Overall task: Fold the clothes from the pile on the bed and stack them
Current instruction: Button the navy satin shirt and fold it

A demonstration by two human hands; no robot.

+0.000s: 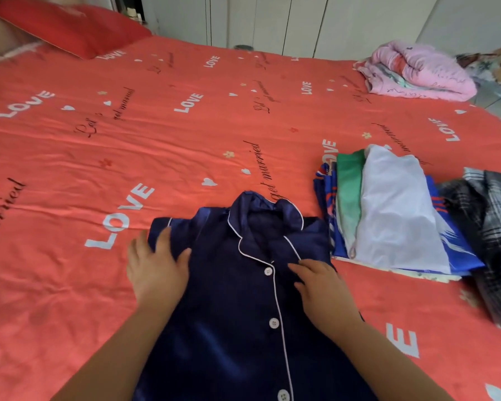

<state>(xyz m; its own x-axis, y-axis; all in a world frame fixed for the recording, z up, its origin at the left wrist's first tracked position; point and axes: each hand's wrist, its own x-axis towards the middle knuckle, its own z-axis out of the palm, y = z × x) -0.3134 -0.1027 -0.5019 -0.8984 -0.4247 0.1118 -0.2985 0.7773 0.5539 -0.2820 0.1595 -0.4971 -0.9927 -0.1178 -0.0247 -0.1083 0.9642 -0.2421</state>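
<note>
**A:** Surface, quick?

**B:** Coral-red bedsheet with white "LOVE" print [185, 134], pale cupboard doors behind it. A navy satin button-up pyjama shirt with white piping [229, 308] lies face up on it, right in front of the person.

**A:** Axis?

**B:** Collar at the far end, hem toward the person, so the long axis runs straight away from them. Its short sleeve [168, 227] sticks out sideways on the shirt's left.

**A:** Hands?

**B:** The left hand [156, 270] lies flat on that sleeve and shoulder, fingers straight, thumb spread onto the body panel. The right hand [321, 287] lies flat just right of the button placket, fingers straight and close together. Neither hand pinches anything.

**A:** Next move?

**B:** Probably the sleeve folding inward. It lies under the left hand's fingertips, so that hand is nearer.

**A:** Stack?

**B:** The stack of folded clothes, white piece on top [394, 215], sits just beside the shirt's right shoulder; I can't tell if they touch. The right hand is nearer to it. A black-and-white plaid garment [495, 227] lies unfolded beyond the stack.
</note>
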